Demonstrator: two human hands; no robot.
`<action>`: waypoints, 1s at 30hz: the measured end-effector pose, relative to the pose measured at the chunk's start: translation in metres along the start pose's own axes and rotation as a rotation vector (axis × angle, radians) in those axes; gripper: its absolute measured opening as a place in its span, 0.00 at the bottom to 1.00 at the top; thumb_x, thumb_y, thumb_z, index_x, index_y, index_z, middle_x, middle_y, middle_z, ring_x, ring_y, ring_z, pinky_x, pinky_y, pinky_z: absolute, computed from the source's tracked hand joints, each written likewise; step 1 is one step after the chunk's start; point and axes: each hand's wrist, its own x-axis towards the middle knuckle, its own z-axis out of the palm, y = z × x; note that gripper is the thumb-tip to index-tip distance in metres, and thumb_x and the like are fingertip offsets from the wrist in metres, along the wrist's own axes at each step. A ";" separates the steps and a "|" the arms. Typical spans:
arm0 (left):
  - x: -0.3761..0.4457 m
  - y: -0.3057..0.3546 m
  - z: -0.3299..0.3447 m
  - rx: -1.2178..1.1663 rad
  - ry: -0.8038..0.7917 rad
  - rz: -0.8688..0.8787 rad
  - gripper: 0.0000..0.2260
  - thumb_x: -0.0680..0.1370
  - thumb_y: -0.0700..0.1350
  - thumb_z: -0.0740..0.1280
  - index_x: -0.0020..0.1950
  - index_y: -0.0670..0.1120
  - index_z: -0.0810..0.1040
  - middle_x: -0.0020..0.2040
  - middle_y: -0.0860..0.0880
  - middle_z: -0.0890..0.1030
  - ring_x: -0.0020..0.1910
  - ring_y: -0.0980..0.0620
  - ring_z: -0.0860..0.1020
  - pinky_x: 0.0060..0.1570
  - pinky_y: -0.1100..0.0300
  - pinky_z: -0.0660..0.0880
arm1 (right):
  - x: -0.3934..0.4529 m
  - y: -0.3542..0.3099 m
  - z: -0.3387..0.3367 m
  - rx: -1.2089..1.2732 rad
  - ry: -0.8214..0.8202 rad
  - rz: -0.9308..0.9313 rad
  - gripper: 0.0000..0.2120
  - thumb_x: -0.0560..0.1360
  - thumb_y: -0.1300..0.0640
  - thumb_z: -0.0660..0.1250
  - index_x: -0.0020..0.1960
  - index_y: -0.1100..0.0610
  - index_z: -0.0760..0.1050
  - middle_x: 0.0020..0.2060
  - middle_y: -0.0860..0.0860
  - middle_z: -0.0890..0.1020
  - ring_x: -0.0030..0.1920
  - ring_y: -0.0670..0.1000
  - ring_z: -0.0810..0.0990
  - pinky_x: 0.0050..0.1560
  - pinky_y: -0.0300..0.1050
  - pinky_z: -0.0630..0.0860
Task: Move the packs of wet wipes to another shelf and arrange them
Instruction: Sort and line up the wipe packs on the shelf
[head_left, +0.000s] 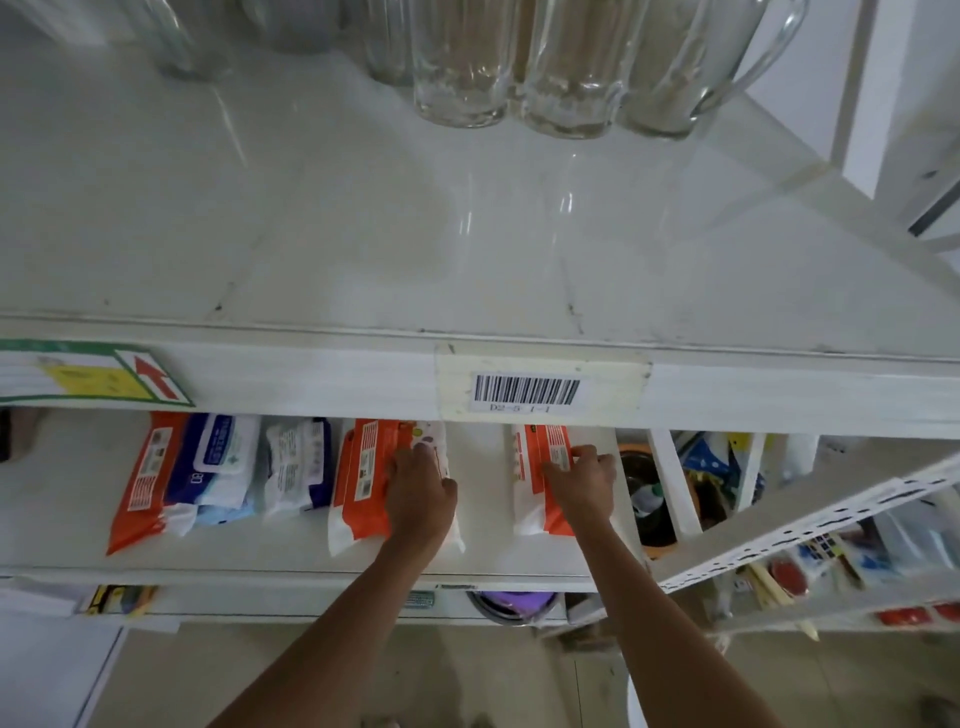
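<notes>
Bare forearms reach in; left hand (418, 486) has its grip on an orange-and-white plastic wipes pack (363, 478); right hand (584, 480) grips another (537, 478) on the white middle shelf (493, 551); seemingly pickup; next, lift both clear.

Shop or stockroom, white metal shelving (467, 291), barcode label (525, 392) on shelf edge, packaged goods in rows

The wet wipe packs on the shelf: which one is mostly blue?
The second pack from the left, blue and white; beside it lies an orange pack.
</notes>
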 end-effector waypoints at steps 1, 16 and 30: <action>0.000 0.001 -0.002 0.027 0.016 -0.009 0.18 0.73 0.47 0.75 0.59 0.45 0.74 0.57 0.45 0.80 0.53 0.47 0.79 0.49 0.55 0.82 | -0.004 -0.004 0.000 0.001 -0.008 0.003 0.24 0.76 0.43 0.71 0.65 0.56 0.70 0.61 0.56 0.72 0.61 0.59 0.76 0.61 0.57 0.76; -0.001 0.010 -0.001 0.073 -0.093 -0.203 0.55 0.63 0.58 0.83 0.79 0.46 0.53 0.74 0.37 0.65 0.69 0.34 0.72 0.66 0.41 0.74 | -0.021 -0.004 0.005 -0.034 -0.104 -0.035 0.24 0.76 0.42 0.69 0.66 0.54 0.69 0.57 0.54 0.77 0.57 0.58 0.81 0.57 0.57 0.78; 0.007 0.067 -0.011 -0.135 0.012 -0.147 0.43 0.68 0.62 0.76 0.76 0.49 0.61 0.67 0.37 0.72 0.65 0.32 0.73 0.62 0.39 0.73 | -0.059 -0.033 0.010 0.643 -0.209 -0.271 0.11 0.81 0.44 0.63 0.54 0.50 0.78 0.45 0.52 0.84 0.47 0.53 0.85 0.50 0.52 0.82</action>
